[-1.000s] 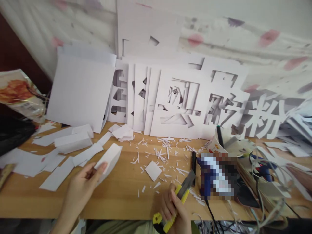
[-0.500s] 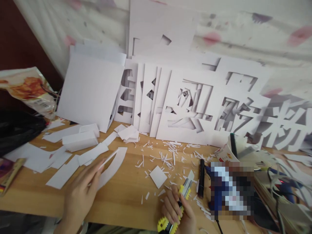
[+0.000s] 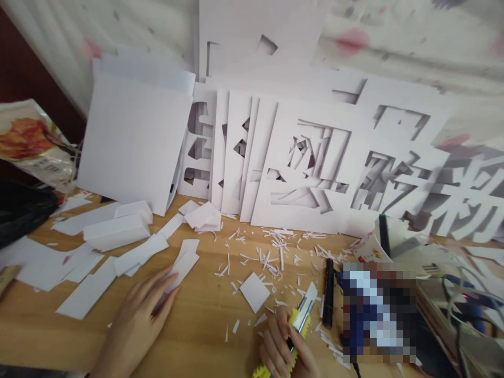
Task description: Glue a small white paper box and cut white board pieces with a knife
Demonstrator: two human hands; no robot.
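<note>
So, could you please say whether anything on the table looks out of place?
Yes: thin white offcuts lie strewn across the table in all directions, some near the utility knife in the right hand, looking unswept.

**Legible characters at the worktable**

The Chinese character 粉 appears as a white cut-out at far right. Openings in the central white sheet form strokes not readable with certainty. Small print on the food bag at left is illegible.
</note>
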